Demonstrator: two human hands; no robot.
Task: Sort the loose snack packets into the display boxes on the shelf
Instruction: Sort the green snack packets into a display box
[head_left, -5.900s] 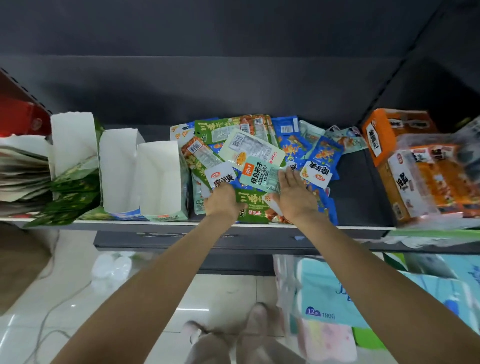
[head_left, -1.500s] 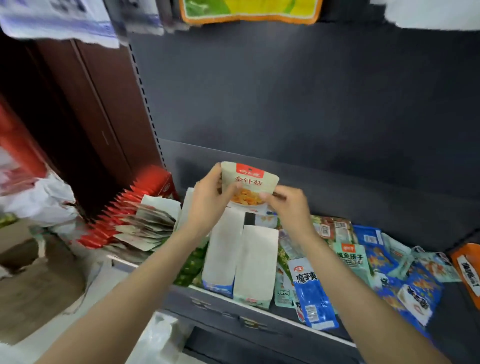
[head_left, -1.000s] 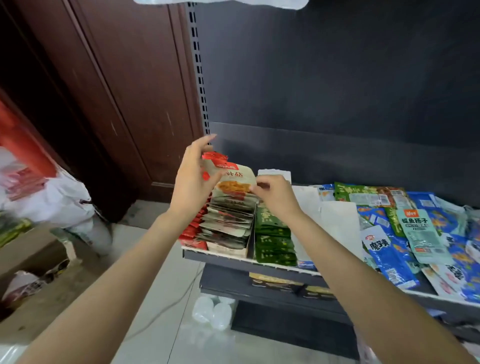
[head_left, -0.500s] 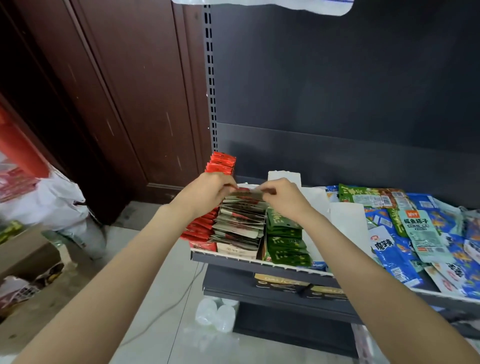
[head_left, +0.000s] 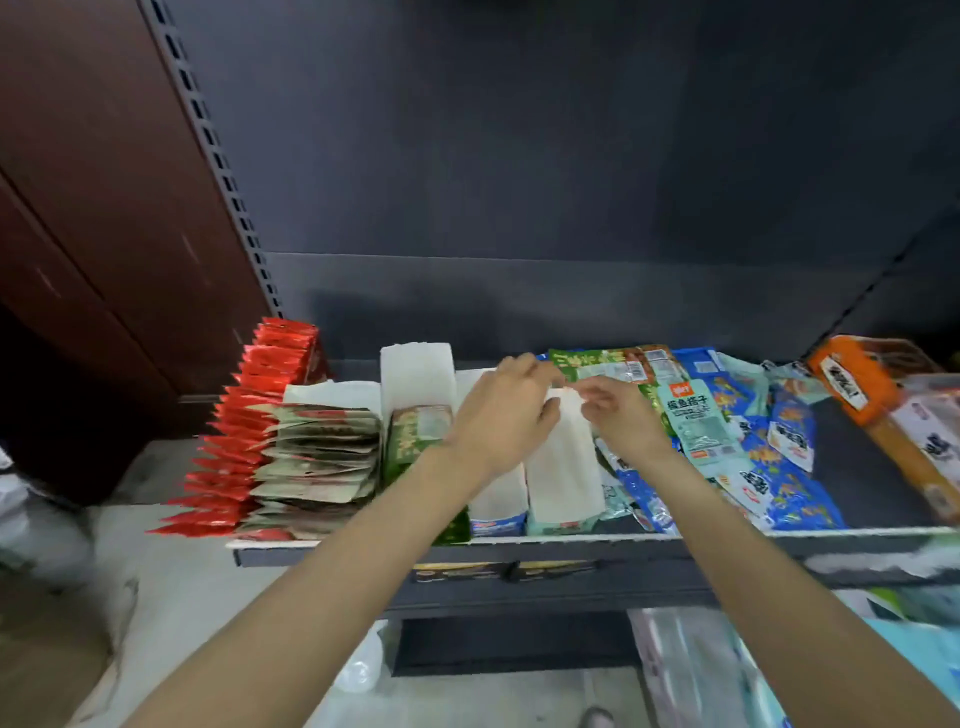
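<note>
Both of my hands hover over the white display boxes at the middle of the shelf (head_left: 727, 536). My left hand (head_left: 503, 418) has loosely curled fingers and holds no packet. My right hand (head_left: 621, 423) is beside it, fingertips near the top edge of an empty white box (head_left: 563, 470), also without a packet. Left of them stand a box of beige packets (head_left: 322, 452), a row of red packets (head_left: 244, 441) and a box of green packets (head_left: 415, 436). The loose snack packets (head_left: 769, 467) lie piled to the right, a teal one (head_left: 693, 423) on top.
An orange carton (head_left: 852, 382) with more boxed goods fills the shelf's right end. A tall white box flap (head_left: 415, 371) rises behind the green packets. A brown wooden door (head_left: 104, 208) is at left, tissue packs (head_left: 779, 675) lie on the floor below right.
The beige packet I held now sits in its box at the left. Both hands have let go and moved right, over the white boxes toward the loose pile.
</note>
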